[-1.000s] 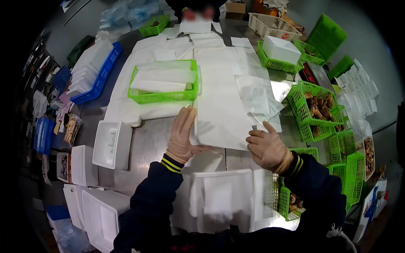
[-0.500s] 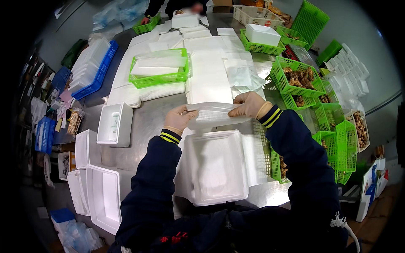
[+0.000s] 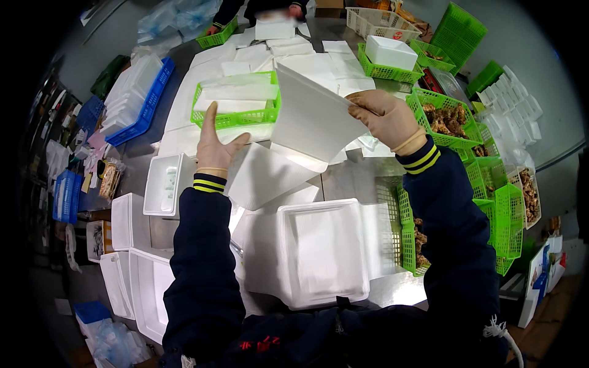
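Note:
My right hand [image 3: 389,116], in a thin pale glove, pinches the right edge of a white paper sheet [image 3: 316,113], which stands tilted above the table. My left hand [image 3: 218,147], gloved too, has its fingers and thumb spread. Beside it, another white sheet [image 3: 267,175] slants downward near the thumb; whether they touch I cannot tell. In front of me sits a white foam box [image 3: 365,245] with a white lining inside. Beyond my hands, a green basket [image 3: 245,118] holds white sheets.
Several white foam boxes [image 3: 152,288] stand at the left, near a blue crate [image 3: 147,101] of white trays. Green baskets [image 3: 438,141] of brown, knobbly pieces line the right side. White paper [image 3: 202,73] covers the far table, where another person's hands [image 3: 294,11] show.
My hands have moved apart; the left let go of the bundle of sheets and opened. The right has raised one sheet upright, while another slants down below.

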`<state>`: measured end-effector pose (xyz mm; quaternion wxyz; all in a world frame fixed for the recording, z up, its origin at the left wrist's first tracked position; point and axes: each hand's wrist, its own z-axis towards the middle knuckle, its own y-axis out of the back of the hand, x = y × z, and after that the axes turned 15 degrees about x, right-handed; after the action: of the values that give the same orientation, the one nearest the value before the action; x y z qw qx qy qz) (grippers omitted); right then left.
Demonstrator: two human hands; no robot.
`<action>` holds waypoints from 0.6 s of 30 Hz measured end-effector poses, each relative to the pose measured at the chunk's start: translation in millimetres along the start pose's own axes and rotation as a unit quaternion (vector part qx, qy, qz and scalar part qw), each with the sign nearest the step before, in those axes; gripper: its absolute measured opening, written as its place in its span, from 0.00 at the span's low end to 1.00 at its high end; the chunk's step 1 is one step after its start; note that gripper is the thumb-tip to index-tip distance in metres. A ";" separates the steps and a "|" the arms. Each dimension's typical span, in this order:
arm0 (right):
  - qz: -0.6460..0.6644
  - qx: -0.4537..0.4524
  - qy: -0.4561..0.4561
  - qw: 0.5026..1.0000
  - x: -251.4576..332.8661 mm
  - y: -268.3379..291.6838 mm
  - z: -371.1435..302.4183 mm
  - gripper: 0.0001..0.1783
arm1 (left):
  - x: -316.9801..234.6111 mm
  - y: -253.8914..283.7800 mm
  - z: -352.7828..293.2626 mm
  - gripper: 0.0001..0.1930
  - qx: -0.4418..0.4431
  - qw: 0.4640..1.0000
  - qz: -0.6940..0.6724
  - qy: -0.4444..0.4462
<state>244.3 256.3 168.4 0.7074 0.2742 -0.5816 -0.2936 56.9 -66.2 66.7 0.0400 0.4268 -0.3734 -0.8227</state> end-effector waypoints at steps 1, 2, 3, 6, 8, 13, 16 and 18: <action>-0.035 0.013 0.028 0.999 -2.4 4.8 -7.3 0.12 | -44.4 -8.9 5.6 0.59 0.048 0.992 -0.112 -0.038; -0.060 0.032 0.071 0.995 4.0 5.2 -8.0 0.12 | -62.8 -12.3 8.9 0.62 0.064 0.980 -0.149 -0.117; -0.100 0.048 0.082 0.990 18.4 7.2 -8.0 0.11 | -73.8 -13.6 12.4 0.62 0.072 0.980 -0.136 -0.123; -0.033 0.104 0.058 0.992 21.0 3.5 -9.7 0.10 | -75.6 -23.2 21.1 0.52 0.057 0.965 -0.197 -0.163; 0.075 0.102 0.016 0.992 19.1 -2.7 -11.3 0.12 | -70.9 -26.9 19.7 0.41 0.102 0.949 -0.284 -0.091; 0.255 0.090 -0.143 0.952 13.8 -5.0 -25.0 0.16 | -72.9 -33.9 -7.2 0.18 0.118 0.912 -0.386 0.070; 0.415 0.044 -0.129 0.899 -11.1 -21.4 -32.7 0.16 | -48.5 -32.8 -14.9 0.16 0.108 0.934 -0.323 0.109; 0.395 0.027 -0.120 0.910 -13.6 -30.7 -35.3 0.16 | -57.9 -39.2 -19.4 0.14 0.066 0.901 -0.414 0.110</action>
<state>273.9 247.1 130.9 0.6825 0.0039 -0.7308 -0.0048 117.7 -27.1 73.2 -0.2916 0.6326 -0.2093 -0.6862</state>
